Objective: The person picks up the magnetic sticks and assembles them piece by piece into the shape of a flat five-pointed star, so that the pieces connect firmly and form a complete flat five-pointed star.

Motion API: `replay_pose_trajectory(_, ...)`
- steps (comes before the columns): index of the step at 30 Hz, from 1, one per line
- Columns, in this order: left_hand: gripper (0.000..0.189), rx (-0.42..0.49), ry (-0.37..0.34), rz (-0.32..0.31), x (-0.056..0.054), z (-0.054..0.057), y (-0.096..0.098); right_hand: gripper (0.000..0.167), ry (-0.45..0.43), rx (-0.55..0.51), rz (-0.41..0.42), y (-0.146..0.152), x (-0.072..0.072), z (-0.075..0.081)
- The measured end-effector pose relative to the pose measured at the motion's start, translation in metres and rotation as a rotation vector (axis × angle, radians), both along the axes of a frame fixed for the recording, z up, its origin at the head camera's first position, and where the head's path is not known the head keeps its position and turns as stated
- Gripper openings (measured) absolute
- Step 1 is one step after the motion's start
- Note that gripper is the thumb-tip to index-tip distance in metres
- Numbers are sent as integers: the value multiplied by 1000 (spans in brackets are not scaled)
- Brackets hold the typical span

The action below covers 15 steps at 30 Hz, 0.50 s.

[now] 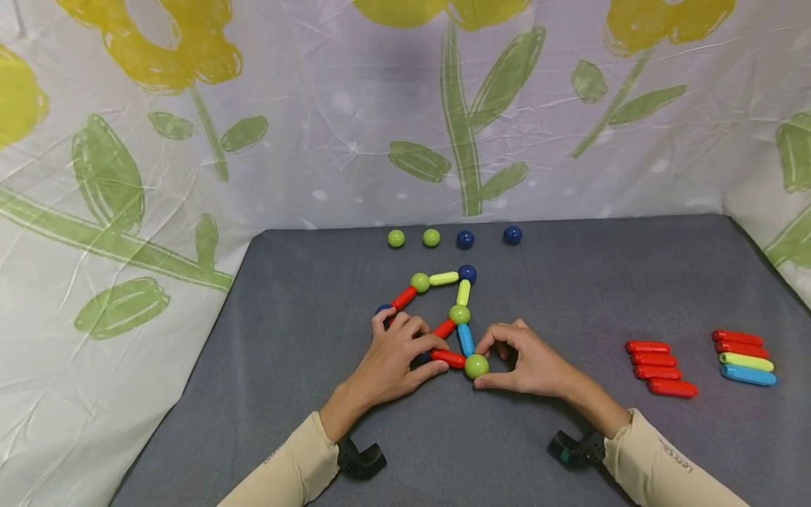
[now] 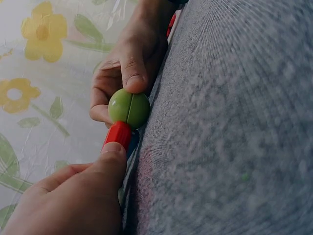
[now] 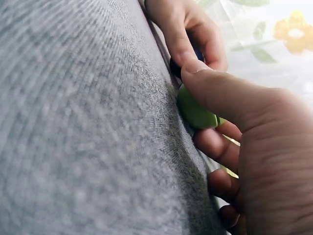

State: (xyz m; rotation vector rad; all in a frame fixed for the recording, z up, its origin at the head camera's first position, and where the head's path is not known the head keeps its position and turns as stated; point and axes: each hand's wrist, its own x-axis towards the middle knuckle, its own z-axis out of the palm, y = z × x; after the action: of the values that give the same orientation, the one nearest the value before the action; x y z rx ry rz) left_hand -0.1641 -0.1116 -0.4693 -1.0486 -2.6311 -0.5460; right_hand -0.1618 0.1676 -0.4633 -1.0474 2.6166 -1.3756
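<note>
A flat figure of magnetic rods and balls lies on the grey cloth. My left hand (image 1: 395,355) pinches a red rod (image 1: 448,358) between thumb and index finger, partly covering a dark blue ball (image 1: 421,359). At the rod's other end, my right hand (image 1: 522,359) holds a green ball (image 1: 476,366) with thumb and index finger. A blue rod (image 1: 465,339) runs from that ball to another green ball (image 1: 459,314). In the left wrist view the red rod (image 2: 117,135) meets the gripped green ball (image 2: 129,108). The left fingers hide part of the figure's left side.
Beyond the figure, two green balls (image 1: 431,238) and two dark blue balls (image 1: 465,239) stand in a row. To the right lie several red rods (image 1: 655,360) and a second group with red, yellow-green (image 1: 747,362) and blue rods (image 1: 748,375). A flowered sheet (image 1: 342,127) hangs behind.
</note>
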Motion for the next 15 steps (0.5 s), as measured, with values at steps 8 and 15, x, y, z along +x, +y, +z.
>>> replay_pose_trajectory(8,22,37,-6,-9,1,-1,-1,31,11,-32,28,-1,-1,-1)
replay_pose_trajectory(15,26,52,-9,-55,1,1,-2,32,68,-66,65,0,-5,-4)
